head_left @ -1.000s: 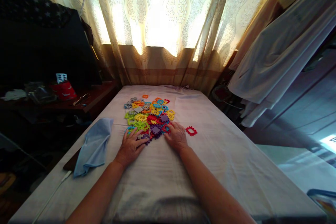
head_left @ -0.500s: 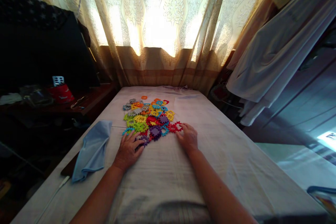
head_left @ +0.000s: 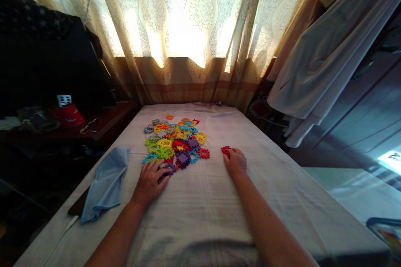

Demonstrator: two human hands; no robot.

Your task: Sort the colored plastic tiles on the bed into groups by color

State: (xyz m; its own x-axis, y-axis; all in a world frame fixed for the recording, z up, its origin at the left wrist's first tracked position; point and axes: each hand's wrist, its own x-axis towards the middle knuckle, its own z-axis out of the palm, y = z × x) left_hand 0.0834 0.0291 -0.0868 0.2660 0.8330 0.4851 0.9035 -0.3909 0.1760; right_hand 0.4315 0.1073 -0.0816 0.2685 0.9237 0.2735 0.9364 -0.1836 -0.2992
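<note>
Right hand (head_left: 236, 161) touches a red, tooth-edged piece (head_left: 225, 149).

My right hand (head_left: 237, 161) hides part of a red, toothed plastic piece (head_left: 225, 150); at left, a pale-blue cloth (head_left: 106, 179) covers part of a dark, flat object (head_left: 78, 203) I can't identify.

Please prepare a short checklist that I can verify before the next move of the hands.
1. Right hand touching the separate red piece: ok.
2. Secure grip on that piece: cannot tell, fingers partly cover it.
3. Left hand at the near edge of the pile: ok.
4. Blue cloth apart from the pile: ok, it lies to the left.
5. All other pieces together: not ok, an orange piece lies apart beyond the pile.
</note>
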